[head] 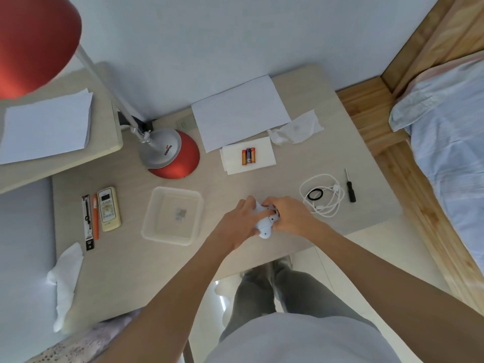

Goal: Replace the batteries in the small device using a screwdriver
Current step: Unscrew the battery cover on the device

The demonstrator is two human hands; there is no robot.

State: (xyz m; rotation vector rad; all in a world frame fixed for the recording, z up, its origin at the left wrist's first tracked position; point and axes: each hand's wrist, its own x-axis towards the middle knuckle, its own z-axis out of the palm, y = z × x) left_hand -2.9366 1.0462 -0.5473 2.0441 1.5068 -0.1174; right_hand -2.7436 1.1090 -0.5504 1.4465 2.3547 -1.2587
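Note:
A small white device (265, 223) is held just above the table near its front edge. My left hand (242, 218) grips its left side. My right hand (290, 216) grips its right side, fingertips on the top end. Much of the device is hidden by my fingers. Three batteries (248, 156), orange and dark, lie side by side on a white tissue (264, 158) farther back. A small black-handled screwdriver (350, 186) lies on the table to the right, apart from both hands.
A clear plastic tray (159, 205) with small parts sits left of my hands. A coiled white cable (324, 195) with a black ring lies right. A red lamp base (180, 161), paper sheets (239, 111), a remote (108, 208), pens and crumpled tissues are around. A bed stands right.

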